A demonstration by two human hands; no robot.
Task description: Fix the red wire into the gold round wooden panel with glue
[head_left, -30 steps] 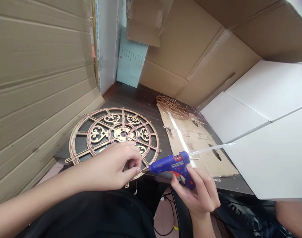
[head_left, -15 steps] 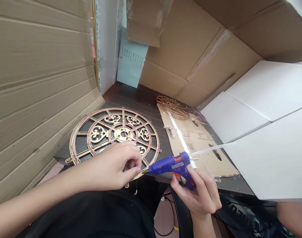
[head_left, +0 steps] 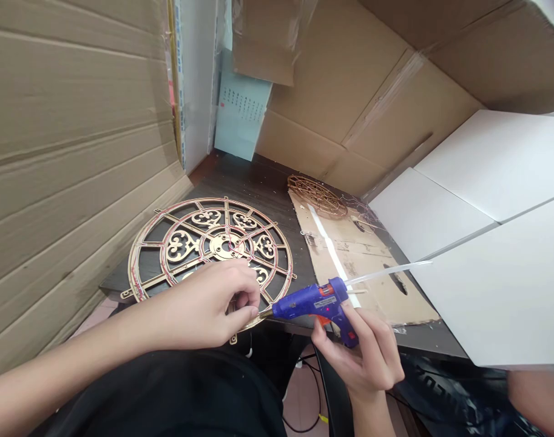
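Observation:
A round gold openwork frame [head_left: 182, 246] lies flat on the dark table, with thin red and white wires running along its rings and spokes. My left hand [head_left: 226, 300] rests over its near edge, fingers curled and thumb against the rim; whatever they pinch is too small to make out. Gripped in my right hand [head_left: 363, 358] is a blue glue gun [head_left: 304, 301] with an orange trigger. Its nozzle meets the frame's rim beside my left thumb. A clear glue stick [head_left: 390, 271] sticks out of its back end.
Right of the frame, a cardboard sheet [head_left: 372, 267] with a white strip lies on the table [head_left: 258, 176]. Brown openwork rings [head_left: 315, 195] sit on its far end. Cardboard walls [head_left: 331, 79] and white panels [head_left: 495, 243] enclose the table. Another person's arm [head_left: 538, 397] shows at lower right.
The glue gun and my right hand have shifted very slightly left, the nozzle closer to my left thumb. My left hand and the frame have stayed put.

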